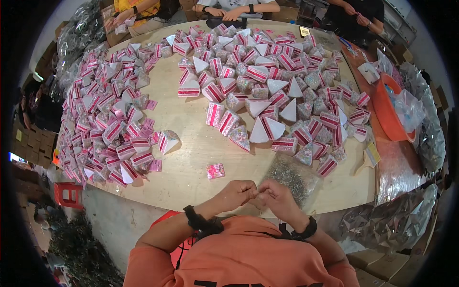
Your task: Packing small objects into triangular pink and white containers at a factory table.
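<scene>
My left hand (238, 195) and my right hand (278, 197) meet at the near edge of the table, fingers pinched close together. Whatever sits between the fingertips is too small to make out. Beside my right hand lies a clear plastic bag (291, 178) full of small metal pieces, partly covered by that hand. A pink printed card (215, 171) rests flat on the wood just beyond my left hand. Farther up, a glittery cake-slice ornament (168, 141) with a white side stands apart from the left heap.
Cake-slice ornaments without visible cards (267, 86) cover the table's middle and right; another heap with pink cards (105, 115) fills the left. An orange basin (388, 107) holds plastic bags at right. A brush (367, 160) lies near the right edge. Co-workers' hands (233, 13) are across the table.
</scene>
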